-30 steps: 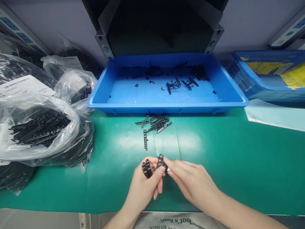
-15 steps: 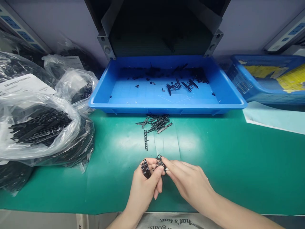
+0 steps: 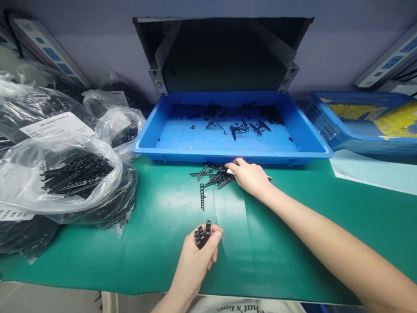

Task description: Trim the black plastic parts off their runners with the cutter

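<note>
Left hand (image 3: 194,261) grasps black pieces (image 3: 201,234); right hand (image 3: 250,177) at black strips (image 3: 217,177), finger grip unclear. Best lift one strip cleanly, left grip light.

We counted one left hand (image 3: 197,256) and one right hand (image 3: 251,177). In the left we made out three black clips (image 3: 207,228). We saw one blue tray (image 3: 231,155), one blue basket (image 3: 363,144), two power strips (image 3: 51,54) and one open plastic bag (image 3: 114,179). One ladder-shaped piece (image 3: 202,198) lay alone; the piled black pieces (image 3: 215,176) near it we could not number.
</note>
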The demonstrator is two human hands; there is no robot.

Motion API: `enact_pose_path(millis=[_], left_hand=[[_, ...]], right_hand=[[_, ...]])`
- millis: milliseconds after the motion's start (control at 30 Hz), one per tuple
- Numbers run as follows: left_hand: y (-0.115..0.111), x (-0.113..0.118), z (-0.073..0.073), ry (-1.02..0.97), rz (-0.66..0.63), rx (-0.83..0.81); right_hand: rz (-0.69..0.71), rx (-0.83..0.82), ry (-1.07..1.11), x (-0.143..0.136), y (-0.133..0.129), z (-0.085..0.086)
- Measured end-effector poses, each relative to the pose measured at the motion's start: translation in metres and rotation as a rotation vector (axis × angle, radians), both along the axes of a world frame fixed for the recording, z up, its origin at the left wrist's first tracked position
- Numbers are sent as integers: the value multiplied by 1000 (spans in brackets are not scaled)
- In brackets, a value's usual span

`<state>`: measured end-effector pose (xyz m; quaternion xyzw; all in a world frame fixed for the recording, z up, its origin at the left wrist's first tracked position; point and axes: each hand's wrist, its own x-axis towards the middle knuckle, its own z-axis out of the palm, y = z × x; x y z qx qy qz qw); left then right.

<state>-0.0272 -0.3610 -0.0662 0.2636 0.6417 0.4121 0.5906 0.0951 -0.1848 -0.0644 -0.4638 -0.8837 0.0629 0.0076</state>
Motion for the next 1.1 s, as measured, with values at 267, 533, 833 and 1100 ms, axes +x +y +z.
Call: enact_pose_path(millis=[267,533,833,1100], left_hand=[[4,-14,-8,209,46,86],[13,-10,-2,129,-193,163],[11,4,0,-181,-147,-51],[10,3,2,-171,-112,-45]], right_hand=[[180,-172,147,26,-31,13],[172,-601,515,41,-81,22],[-20,-569,658,43,-112,2],[146,-235,354,40,-128,-1]])
